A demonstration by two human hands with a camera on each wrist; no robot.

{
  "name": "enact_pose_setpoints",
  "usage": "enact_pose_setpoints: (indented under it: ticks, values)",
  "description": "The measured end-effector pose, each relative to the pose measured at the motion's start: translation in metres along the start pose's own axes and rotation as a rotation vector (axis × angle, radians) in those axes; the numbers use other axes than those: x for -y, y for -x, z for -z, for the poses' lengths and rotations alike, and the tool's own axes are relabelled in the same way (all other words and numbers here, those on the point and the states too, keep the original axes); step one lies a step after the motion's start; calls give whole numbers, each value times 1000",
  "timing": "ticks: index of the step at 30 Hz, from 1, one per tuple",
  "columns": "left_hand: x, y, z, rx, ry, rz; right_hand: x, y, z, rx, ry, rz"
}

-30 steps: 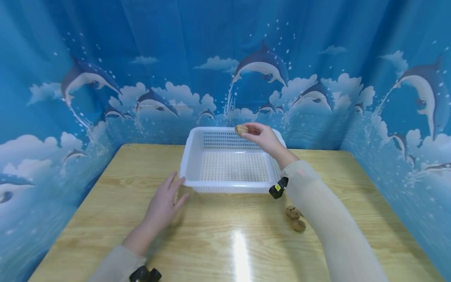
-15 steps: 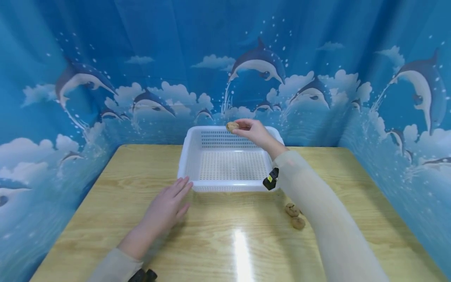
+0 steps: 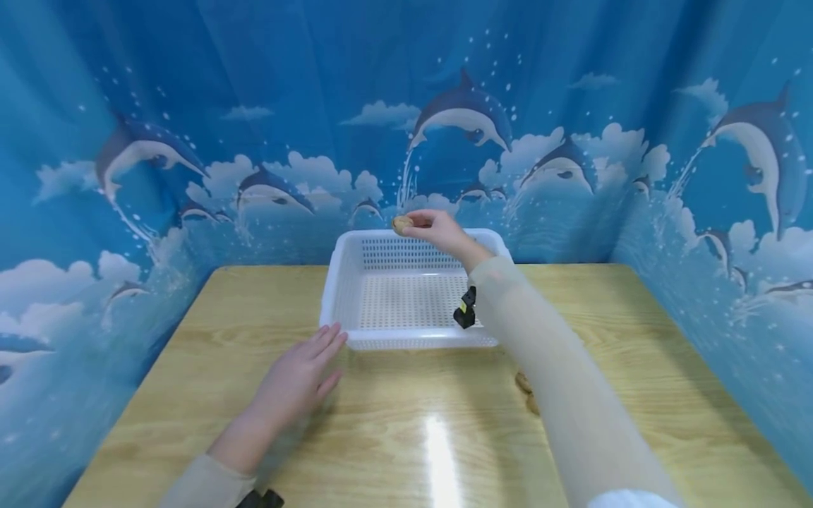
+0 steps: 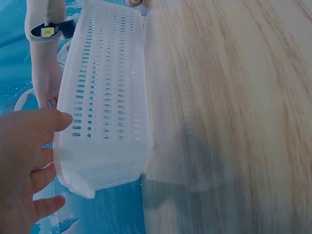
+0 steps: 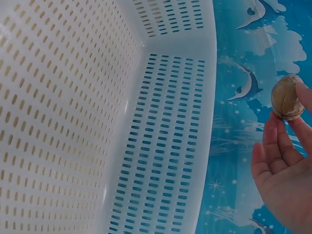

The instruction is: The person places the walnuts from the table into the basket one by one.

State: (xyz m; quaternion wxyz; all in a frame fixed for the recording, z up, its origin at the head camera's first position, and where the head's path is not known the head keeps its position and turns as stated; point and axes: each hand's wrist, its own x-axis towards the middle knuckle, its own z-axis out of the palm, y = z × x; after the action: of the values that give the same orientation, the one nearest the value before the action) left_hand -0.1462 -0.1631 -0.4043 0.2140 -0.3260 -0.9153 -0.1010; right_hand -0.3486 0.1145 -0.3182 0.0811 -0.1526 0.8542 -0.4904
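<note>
sitting on the wood table [image 3: 381, 409] is a white plastic basket [image 3: 413, 339], left hand [image 3: 297, 375] just kinda stretched out loosely at its near left corner, right hand [image 3: 440, 231] pinching a walnut [image 3: 401, 225] up by its far rim, couple more walnuts [image 3: 524, 382] off its near right corner

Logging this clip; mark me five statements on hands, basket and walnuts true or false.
1. The right hand pinches a walnut. True.
2. The left hand holds a walnut. False: empty, it lies at the near left corner of the plastic basket.
3. That basket is white and perforated. True.
4. The pinched walnut rests on the basket floor. False: it is held up.
5. More walnuts lie on the table, partly hidden by the right sleeve. True.
</note>
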Motion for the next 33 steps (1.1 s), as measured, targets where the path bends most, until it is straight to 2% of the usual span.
enact_pose_setpoints:
  ticks: [12,18,25,33]
  values:
    - [5,-2,0,6,-12,11,-12,-29,-15,46,-47,-34]
    - [3,-6,-2,-2,-10,12,-24,-38,-25,64,16,-106]
    - [0,-3,-5,-34,4,2,-38,-52,-43,111,99,-155]
    - [-2,-1,-5,-47,1,24,-43,-57,-72,133,201,-111]
